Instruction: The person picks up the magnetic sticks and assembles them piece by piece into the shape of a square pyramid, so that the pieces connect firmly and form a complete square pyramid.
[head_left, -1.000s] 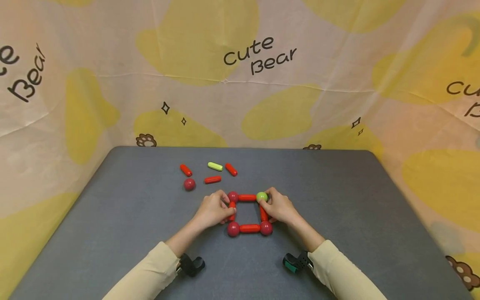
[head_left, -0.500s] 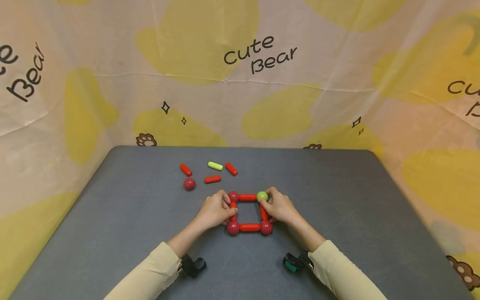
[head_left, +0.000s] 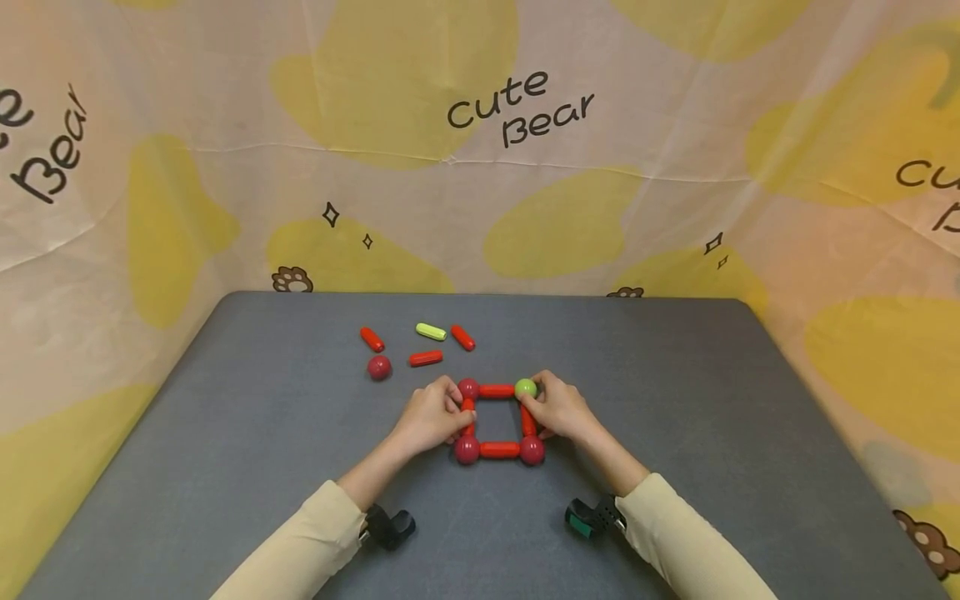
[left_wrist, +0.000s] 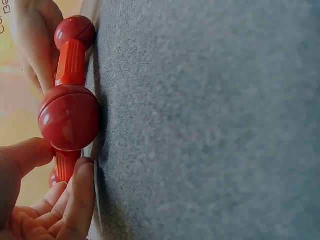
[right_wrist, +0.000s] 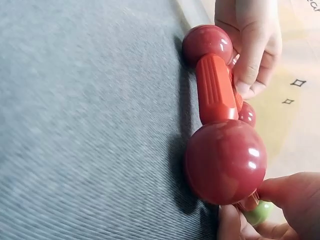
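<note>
left hand (head_left: 429,419) pinches the square frame's (head_left: 498,419) left rod | right hand (head_left: 561,410) pinches right rod by green ball (head_left: 526,387) | both sides held, seemingly to steady joints | spare pieces (head_left: 415,347) apart

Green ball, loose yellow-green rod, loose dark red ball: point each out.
Green ball (head_left: 526,387): head view, its top, at the square frame's far right corner.
Loose yellow-green rod (head_left: 431,332): head view, mid-length.
Loose dark red ball (head_left: 378,367): head view, its centre.
</note>
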